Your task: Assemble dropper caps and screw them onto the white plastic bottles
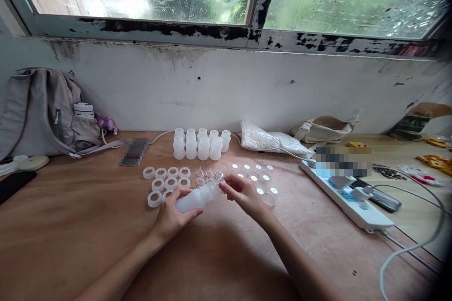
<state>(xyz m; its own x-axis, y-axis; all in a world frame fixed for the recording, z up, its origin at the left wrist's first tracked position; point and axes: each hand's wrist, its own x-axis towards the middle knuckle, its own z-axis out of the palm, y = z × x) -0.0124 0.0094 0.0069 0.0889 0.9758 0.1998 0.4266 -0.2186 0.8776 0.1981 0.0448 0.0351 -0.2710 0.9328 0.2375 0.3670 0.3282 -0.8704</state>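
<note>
My left hand (173, 214) is wrapped around a translucent white plastic bottle (190, 201), tilted with its clear neck up to the right. At the neck's tip, the fingers of my right hand (242, 191) are pinched together; whatever they hold there is too small to make out. Behind the left hand lie rows of white plastic rings (155, 199), a few partly hidden by it. Small clear ring-shaped parts with stems (209, 174) lie just beyond the bottle. Past the right hand are clear discs (269, 199) and small white discs (260, 191).
Several white bottles (204, 148) stand grouped at the back. A white padded bag (261, 136) lies beside them. At right is a power strip (349, 200) with plugs and a looping cable (438, 225). A phone (134, 152) and a grey backpack (45, 108) are at left.
</note>
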